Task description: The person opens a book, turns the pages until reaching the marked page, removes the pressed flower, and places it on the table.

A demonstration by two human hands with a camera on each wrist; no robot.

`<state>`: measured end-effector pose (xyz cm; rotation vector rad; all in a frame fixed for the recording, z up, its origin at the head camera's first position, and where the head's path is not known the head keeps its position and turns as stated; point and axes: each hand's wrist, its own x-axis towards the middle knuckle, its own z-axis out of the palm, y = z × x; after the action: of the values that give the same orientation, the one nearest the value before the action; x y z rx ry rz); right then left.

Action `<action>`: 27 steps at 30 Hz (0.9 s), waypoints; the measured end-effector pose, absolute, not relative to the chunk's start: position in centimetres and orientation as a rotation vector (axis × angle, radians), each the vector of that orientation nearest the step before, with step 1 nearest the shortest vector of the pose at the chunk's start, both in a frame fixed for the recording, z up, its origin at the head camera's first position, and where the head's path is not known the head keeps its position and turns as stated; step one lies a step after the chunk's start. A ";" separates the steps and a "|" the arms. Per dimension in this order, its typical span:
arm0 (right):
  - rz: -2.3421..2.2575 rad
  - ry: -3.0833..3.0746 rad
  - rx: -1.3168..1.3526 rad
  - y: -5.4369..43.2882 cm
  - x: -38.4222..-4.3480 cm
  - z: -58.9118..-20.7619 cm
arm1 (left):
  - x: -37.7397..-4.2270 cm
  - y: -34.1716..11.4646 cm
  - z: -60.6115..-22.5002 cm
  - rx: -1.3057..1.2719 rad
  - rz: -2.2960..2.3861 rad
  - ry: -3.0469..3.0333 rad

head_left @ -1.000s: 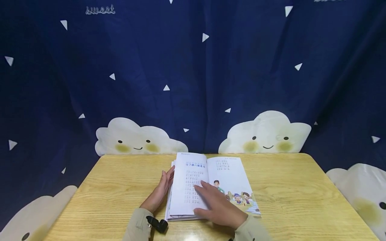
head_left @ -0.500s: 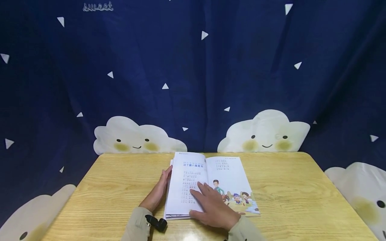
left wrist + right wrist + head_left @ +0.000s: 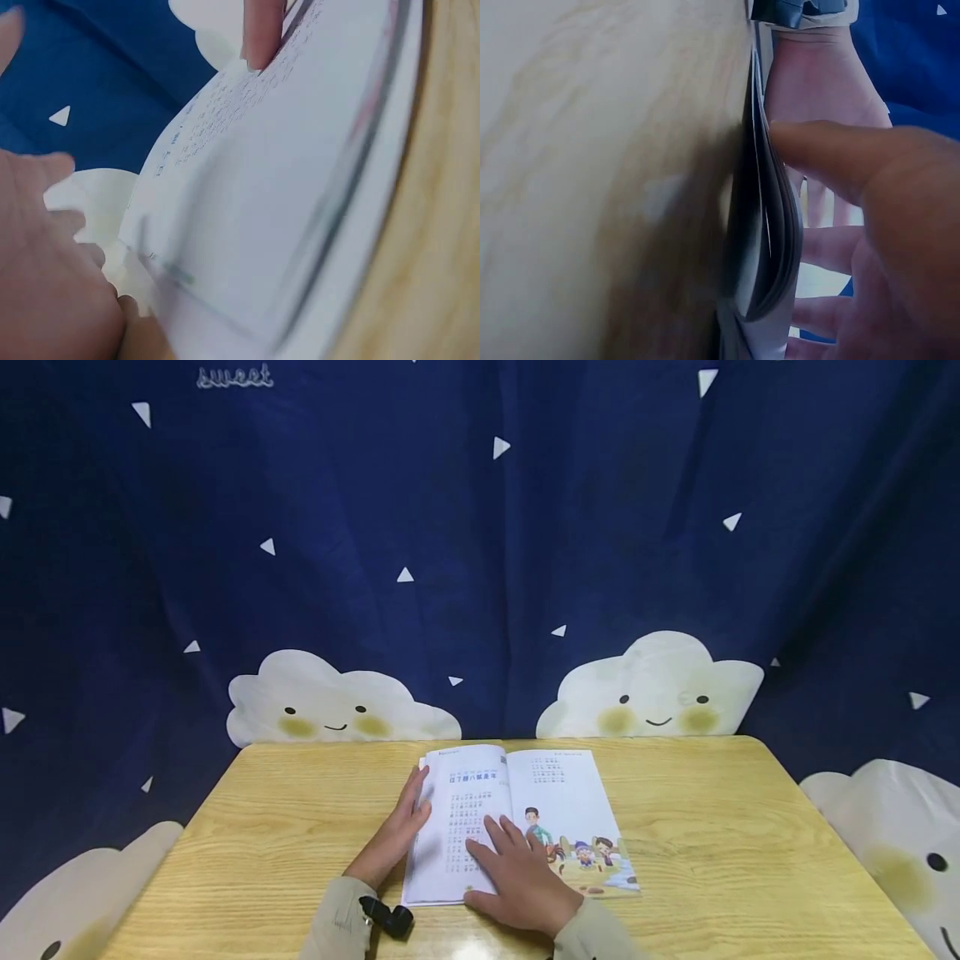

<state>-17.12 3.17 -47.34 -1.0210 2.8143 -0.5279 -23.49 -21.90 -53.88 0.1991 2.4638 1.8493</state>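
Note:
An open picture book lies on the table, with Chinese text on its left page and cartoon figures at the foot of the right page. My left hand is along the book's left edge, its fingers extended and fingertips overlapping the page margin. In the left wrist view that hand is beside the outer page edge. Spread over the lower left page near the fold, my right hand touches the paper with straight fingers. In the right wrist view its thumb meets the bottom edge of the curved pages.
The book stands on a light wooden table. Behind it hangs a dark blue curtain with white triangles and smiling clouds. A black device is strapped at the left sleeve's cuff.
The left page has settled lower and flatter. My right hand has slid slightly left across it, while my left fingers have come up from beside the book to its page edge.

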 end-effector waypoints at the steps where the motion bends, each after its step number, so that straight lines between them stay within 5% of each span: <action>1: -0.514 2.818 -1.017 3.1 -17.1 -47.4 | -21.2 -21.0 -50.9 0.232 1.827 2.456; 10: -0.505 2.851 -1.085 2.9 -17.0 -47.4 | -20.0 -20.5 -49.7 0.627 1.313 2.680; 27: -0.775 2.634 -1.111 5.3 -17.3 -45.6 | -20.2 -19.2 -49.6 0.662 0.839 2.845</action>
<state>-17.26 5.27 -45.57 -1.1107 2.6340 -0.7749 -20.19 -19.21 -49.56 0.6617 2.8454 0.8388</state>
